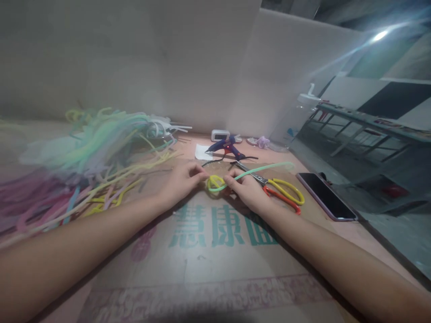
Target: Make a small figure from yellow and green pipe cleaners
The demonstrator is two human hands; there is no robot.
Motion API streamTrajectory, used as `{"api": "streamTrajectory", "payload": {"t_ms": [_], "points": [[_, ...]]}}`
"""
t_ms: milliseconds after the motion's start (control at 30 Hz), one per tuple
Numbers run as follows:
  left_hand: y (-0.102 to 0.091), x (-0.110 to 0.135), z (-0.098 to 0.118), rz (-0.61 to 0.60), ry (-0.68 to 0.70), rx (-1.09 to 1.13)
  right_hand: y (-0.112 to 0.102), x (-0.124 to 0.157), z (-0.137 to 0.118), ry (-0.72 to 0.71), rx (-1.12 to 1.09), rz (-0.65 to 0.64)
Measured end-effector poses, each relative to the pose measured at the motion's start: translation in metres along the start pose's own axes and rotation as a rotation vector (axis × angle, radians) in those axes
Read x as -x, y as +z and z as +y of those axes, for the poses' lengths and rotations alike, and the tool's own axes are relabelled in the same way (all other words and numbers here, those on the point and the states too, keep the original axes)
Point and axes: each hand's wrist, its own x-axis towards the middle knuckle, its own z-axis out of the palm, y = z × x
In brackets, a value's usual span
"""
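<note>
Between my hands is a small yellow pipe-cleaner coil (215,183), just above the printed cardboard. Thumb and forefinger of my left hand (184,181) pinch its left side. My right hand (247,190) pinches a pale green pipe cleaner (266,168) against the coil's right side; its long free end stretches to the right. Scissors (266,183) with one yellow and one orange handle lie beyond and partly behind my right hand. What lies right under the fingertips is hidden.
A heap of coloured pipe cleaners (111,139) spreads over the left side. At the back are a blue glue gun (222,146) on white paper and a small white digital device (220,135). A phone (326,196) lies at the right edge, near a clear jug (292,119).
</note>
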Motion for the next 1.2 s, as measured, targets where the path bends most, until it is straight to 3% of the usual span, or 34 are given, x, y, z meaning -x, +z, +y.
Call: {"api": "streamTrajectory", "payload": {"t_ms": [200,333,533,767,933,1200], "points": [[0.001,-0.002,-0.006,-0.044,0.050,0.028,-0.004,-0.009,0.004,0.053,-0.215,0.017],[0.003,-0.001,-0.007,-0.032,0.143,-0.010,-0.005,-0.011,0.011,0.016,-0.359,-0.042],[0.009,0.004,-0.006,-0.217,0.257,0.042,-0.003,-0.008,0.013,0.022,-0.406,-0.146],[0.010,0.001,-0.013,-0.173,0.242,0.039,-0.003,-0.006,0.012,0.063,-0.456,-0.170],[0.010,0.001,-0.015,-0.189,0.222,0.038,-0.003,-0.008,0.014,0.050,-0.392,-0.147],[0.008,0.002,-0.007,-0.230,0.203,0.040,-0.008,-0.011,0.007,-0.026,-0.147,-0.265]]}}
